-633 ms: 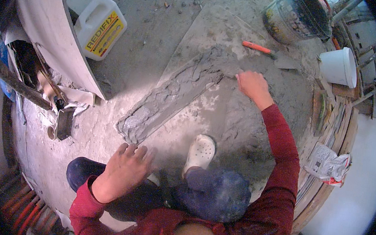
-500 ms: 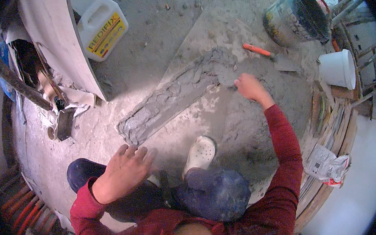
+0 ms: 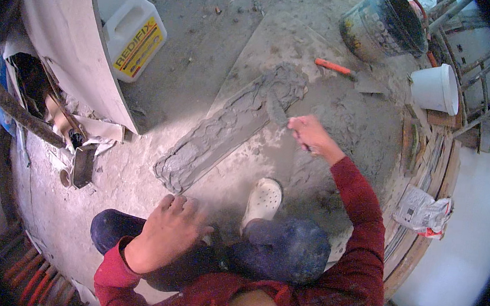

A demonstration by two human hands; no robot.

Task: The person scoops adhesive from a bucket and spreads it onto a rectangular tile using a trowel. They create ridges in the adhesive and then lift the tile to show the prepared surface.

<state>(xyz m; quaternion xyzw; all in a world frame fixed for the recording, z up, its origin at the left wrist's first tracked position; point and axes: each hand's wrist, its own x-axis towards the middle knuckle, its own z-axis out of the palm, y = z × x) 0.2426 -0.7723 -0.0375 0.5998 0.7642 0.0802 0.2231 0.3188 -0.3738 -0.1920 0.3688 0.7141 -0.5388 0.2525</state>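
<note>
My right hand (image 3: 310, 135) is closed round the handle of a trowel (image 3: 275, 109), mostly hidden by my fingers. Its grey blade lies against the upper end of a long strip of wet grey mortar (image 3: 224, 122). The strip runs slantwise across a pale board on the floor, one long side cut fairly straight and the top rough. My left hand (image 3: 171, 231) hangs over my knee near the strip's lower end, fingers loosely apart, holding nothing. Beyond my right hand rests a second trowel with an orange handle (image 3: 333, 66), its blade flat on the mortar-smeared floor.
A white jug (image 3: 134, 38) stands at the far left beside a leaning panel (image 3: 63, 38). Far right are a dirty black bucket (image 3: 378, 28) and a white bucket (image 3: 434, 88). A crumpled bag (image 3: 422, 210) lies on stacked boards at right. My white clog (image 3: 263, 200) is close to the strip.
My right hand has moved left and nearer to me, bringing the trowel blade onto the mortar's edge. My left hand has shifted slightly, and the view has moved a little.
</note>
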